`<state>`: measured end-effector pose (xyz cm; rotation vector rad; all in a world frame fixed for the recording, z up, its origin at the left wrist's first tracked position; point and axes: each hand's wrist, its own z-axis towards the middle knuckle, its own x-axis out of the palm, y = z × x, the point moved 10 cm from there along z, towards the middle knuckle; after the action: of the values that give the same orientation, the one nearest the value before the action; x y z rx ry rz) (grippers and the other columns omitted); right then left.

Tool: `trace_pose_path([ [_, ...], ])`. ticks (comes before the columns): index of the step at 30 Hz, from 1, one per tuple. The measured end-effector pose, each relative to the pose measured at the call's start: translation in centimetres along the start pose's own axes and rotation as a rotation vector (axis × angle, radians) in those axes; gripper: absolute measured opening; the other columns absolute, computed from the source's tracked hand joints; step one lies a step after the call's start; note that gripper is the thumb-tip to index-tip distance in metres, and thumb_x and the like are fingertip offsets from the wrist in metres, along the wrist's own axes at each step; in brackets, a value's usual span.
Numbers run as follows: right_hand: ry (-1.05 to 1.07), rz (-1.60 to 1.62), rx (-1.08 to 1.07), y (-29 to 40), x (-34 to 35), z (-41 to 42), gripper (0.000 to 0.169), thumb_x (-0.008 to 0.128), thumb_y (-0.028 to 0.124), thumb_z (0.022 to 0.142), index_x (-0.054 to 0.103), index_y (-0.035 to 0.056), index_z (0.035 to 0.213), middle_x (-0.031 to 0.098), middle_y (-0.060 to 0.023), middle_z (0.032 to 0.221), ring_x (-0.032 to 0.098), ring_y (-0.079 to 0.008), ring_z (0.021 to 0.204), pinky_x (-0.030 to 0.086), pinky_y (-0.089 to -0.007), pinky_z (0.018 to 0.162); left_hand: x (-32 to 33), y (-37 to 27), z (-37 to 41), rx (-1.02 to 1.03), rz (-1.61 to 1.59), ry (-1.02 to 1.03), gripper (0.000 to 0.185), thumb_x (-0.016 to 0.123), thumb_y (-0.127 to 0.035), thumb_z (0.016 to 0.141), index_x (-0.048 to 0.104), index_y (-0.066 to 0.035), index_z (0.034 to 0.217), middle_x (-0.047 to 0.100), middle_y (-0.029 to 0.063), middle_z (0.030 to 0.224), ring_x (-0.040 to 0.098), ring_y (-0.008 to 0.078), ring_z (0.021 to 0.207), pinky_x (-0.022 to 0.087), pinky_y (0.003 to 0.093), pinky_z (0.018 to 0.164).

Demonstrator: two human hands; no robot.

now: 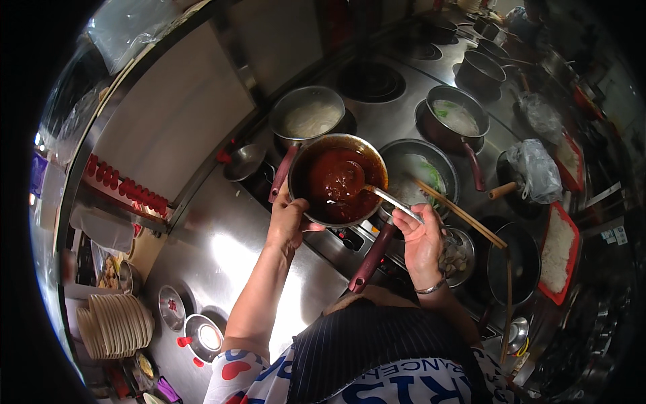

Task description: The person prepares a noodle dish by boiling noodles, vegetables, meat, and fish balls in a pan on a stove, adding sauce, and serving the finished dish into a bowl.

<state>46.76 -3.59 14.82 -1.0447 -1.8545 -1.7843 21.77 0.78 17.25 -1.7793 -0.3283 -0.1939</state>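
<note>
My left hand (286, 222) grips the near left side of a round metal bowl (385, 174), with the thumb at its rim. Dark red oily sauce (328, 169) lies in this bowl. A metal ladle (393, 201) dips into the sauce; its handle slants to my right hand (421, 240), whose thumb and fingers hold the handle's end. Partly hidden behind the bowl is a pan (454, 177) with pale liquid and green leaves. Its dark red handle (372, 260) points toward me. Wooden chopsticks (464, 214) rest across that pan's right rim.
Beyond the bowl stand a pan of noodles (313, 118) and a pot with greens (456, 116). A bowl of shellfish (455, 256) is beside my right wrist. Red trays (559, 252) lie at right. Stacked plates (113, 325) and small metal bowls (204, 336) stand at lower left.
</note>
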Motion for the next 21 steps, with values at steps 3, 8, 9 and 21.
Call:
trace_pose_path([
  [3,-0.025,-0.005,-0.026,0.8,0.2,0.4,0.024,0.044,0.023,0.092,0.052,0.0009,0.090,0.061,-0.0150,0.084,0.064,-0.0273,0.080,0.053,-0.0349,0.074,0.4,0.0,0.6,-0.022,0.009,-0.002,0.073,0.034,0.009,0.068,0.029,-0.015,0.136,0.052,0.0130,0.117,0.065,0.0234,0.073,0.057,0.0277,0.042],
  [8,-0.119,0.181,0.059,0.9,-1.7,1.6,0.020,0.049,0.022,0.089,0.051,0.0025,0.089,0.059,-0.0118,0.088,0.062,-0.0258,0.085,0.052,-0.0333,0.077,1.2,0.1,1.9,-0.037,-0.017,0.014,0.075,0.035,0.010,0.066,0.030,-0.015,0.136,0.053,0.0128,0.116,0.065,0.0231,0.071,0.057,0.0288,0.043],
  [9,-0.140,0.229,0.088,0.9,-2.1,1.7,0.019,0.050,0.022,0.088,0.052,0.0029,0.088,0.059,-0.0124,0.089,0.062,-0.0253,0.087,0.052,-0.0329,0.078,1.1,0.5,2.4,-0.031,-0.039,0.020,0.075,0.035,0.011,0.066,0.030,-0.014,0.136,0.053,0.0131,0.115,0.065,0.0234,0.072,0.057,0.0292,0.043],
  [21,-0.150,-0.059,-0.333,10.1,-6.9,-0.1,0.026,0.044,0.025,0.092,0.051,-0.0003,0.089,0.060,-0.0161,0.089,0.063,-0.0262,0.084,0.052,-0.0339,0.077,0.4,1.2,5.0,-0.053,-0.019,0.045,0.066,0.034,0.010,0.070,0.034,-0.011,0.132,0.055,0.0163,0.107,0.065,0.0258,0.065,0.057,0.0273,0.041],
])
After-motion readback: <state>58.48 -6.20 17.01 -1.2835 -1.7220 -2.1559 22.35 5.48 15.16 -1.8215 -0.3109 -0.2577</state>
